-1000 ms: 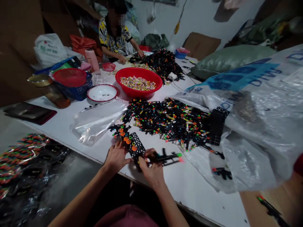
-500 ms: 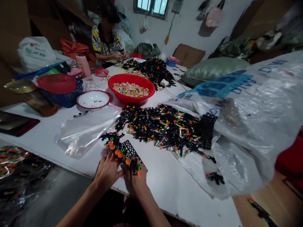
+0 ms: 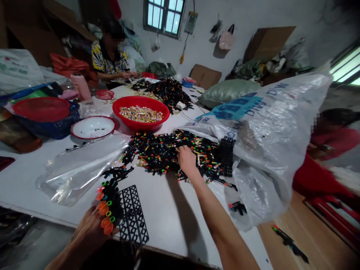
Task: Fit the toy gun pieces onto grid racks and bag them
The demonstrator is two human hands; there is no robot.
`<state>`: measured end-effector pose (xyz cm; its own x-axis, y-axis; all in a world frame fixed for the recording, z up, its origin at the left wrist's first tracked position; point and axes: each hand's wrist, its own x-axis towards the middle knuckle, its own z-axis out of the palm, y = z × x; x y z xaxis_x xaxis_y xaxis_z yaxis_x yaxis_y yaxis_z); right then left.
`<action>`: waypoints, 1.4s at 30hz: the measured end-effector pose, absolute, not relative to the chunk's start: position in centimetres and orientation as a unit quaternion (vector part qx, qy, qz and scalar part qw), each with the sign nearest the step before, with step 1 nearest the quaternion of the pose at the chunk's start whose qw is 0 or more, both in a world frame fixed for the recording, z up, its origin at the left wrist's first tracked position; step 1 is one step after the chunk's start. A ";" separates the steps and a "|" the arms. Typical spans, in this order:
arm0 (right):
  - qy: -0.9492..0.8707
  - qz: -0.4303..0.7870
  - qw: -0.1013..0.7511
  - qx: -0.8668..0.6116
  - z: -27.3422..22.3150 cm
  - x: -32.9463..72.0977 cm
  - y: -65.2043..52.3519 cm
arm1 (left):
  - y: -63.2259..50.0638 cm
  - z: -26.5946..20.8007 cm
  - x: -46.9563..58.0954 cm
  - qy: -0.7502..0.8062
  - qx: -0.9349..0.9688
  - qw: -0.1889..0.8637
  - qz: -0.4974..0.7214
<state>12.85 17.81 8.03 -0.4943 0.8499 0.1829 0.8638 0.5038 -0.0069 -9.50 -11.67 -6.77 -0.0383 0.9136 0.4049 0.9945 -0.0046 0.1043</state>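
My left hand is closed around the near side of a row of small black toy guns at the table's front edge. Orange cups and green, yellow and blue rings tip these guns. Just right of the row lies a black perforated plastic rack, flat on the table. My right hand reaches into the big pile of black toy guns, its fingers curled down among them. The fingertips are hidden, so what they grip is unclear.
Behind the pile stands a red basin of small colourful pieces, with a white enamel dish to its left. Clear plastic bags lie at left. A large white sack borders the right. Two other people sit farther off.
My right hand has left the row of toy guns and moved forward and right into the pile. My left hand stays with the row, which appears lower and farther left as the view turned right.
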 end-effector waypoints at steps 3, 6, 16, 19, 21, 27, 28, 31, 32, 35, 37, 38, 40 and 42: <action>-0.860 -0.086 0.038 -0.502 8.7 12.1 20.0 | -11.5 -6.0 -9.2 -0.711 -0.675 0.111 -0.162; -0.855 -0.090 0.063 -0.507 8.1 14.1 17.1 | -10.3 -4.0 -8.6 -0.732 -0.666 0.085 -0.117; -0.814 0.066 0.032 -0.576 1.9 19.9 6.0 | -6.1 1.2 -7.5 -0.748 -0.661 -0.033 -0.044; -0.808 0.117 0.022 -0.577 2.4 19.4 6.8 | -6.2 1.9 -7.0 -0.757 -0.652 -0.025 -0.038; -0.788 0.226 0.078 -0.568 3.2 19.2 6.6 | -6.2 2.3 -6.7 -0.762 -0.645 -0.029 -0.041; -0.646 0.534 0.315 -0.444 2.7 14.9 1.6 | -5.8 2.3 -6.1 -0.780 -0.624 -0.040 -0.024; -0.644 0.545 0.311 -0.438 1.9 13.7 0.7 | -5.7 2.2 -6.0 -0.782 -0.622 -0.040 -0.018; -0.665 0.539 0.285 -0.430 -0.2 10.9 -0.7 | -5.7 1.8 -5.9 -0.784 -0.619 -0.039 -0.010; -0.677 0.527 0.280 -0.430 -0.7 10.4 -0.9 | -5.8 1.7 -5.9 -0.786 -0.617 -0.037 -0.010; -0.719 0.481 0.269 -0.424 -1.1 9.8 -0.7 | -6.0 1.1 -5.8 -0.796 -0.605 -0.031 -0.022; -0.781 0.418 0.224 -0.407 -0.8 9.5 -0.6 | -6.2 0.6 -5.9 -0.798 -0.601 -0.024 -0.035; -0.815 0.371 0.190 -0.402 -0.6 9.3 -0.7 | -6.3 0.4 -5.9 -0.795 -0.605 -0.022 -0.040; -0.867 0.275 0.117 -0.398 -0.4 8.5 -0.9 | -6.2 0.0 -6.2 -0.787 -0.615 -0.017 -0.047; -0.885 0.222 0.070 -0.404 -0.3 7.7 -1.2 | -6.1 -0.1 -6.5 -0.780 -0.623 -0.014 -0.052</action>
<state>7.67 -1.21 -0.31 -0.6638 0.7459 -0.0552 0.6837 0.5752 -0.4491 -6.49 -6.05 -0.10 -0.2226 0.9740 0.0426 0.9710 0.2176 0.0996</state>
